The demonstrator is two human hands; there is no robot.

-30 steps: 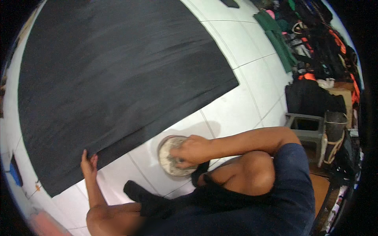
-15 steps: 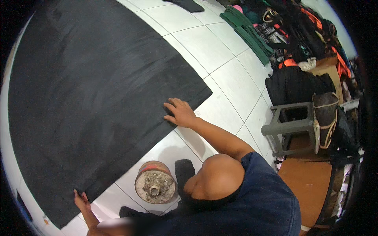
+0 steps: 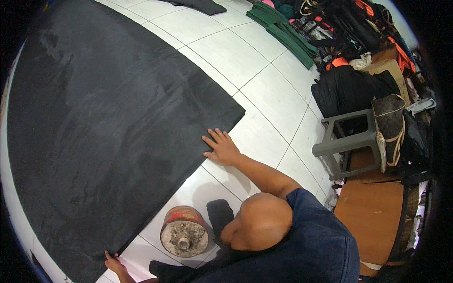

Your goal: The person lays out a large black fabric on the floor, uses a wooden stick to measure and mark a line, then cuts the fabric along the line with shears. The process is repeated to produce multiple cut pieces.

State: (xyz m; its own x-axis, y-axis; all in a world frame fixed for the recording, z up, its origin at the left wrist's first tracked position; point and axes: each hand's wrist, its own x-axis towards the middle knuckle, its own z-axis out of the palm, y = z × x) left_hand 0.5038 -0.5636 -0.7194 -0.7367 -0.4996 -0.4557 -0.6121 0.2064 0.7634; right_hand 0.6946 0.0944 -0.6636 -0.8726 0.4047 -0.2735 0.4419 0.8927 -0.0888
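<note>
A large black cloth [image 3: 104, 113] lies spread over the left side of the floor, with faint creases across it. My right hand [image 3: 222, 148] rests palm-down across its near edge, below the right corner, fingers spread. Farther down that same edge, at the lower left, my left hand [image 3: 114, 264] touches the cloth. Its visible fingers are stretched and apart; part of the hand is hidden. On the tiles between my hands stands a round, worn weight-like cylinder [image 3: 184, 232] with a reddish side and a small hollow stub on top.
A grey plastic stool [image 3: 347, 141] stands at the right, beside a black fabric bundle [image 3: 354, 89] and a brown board [image 3: 370, 217]. Folded green cloth [image 3: 288, 35] and a mixed heap of straps and fabric fill the far right. Dark cloth [image 3: 200, 4] lies at the top.
My right hand has drawn back toward me, onto the cloth's near edge. My left hand has shifted nearer and to the right along that edge. The whole view has shifted slightly.
</note>
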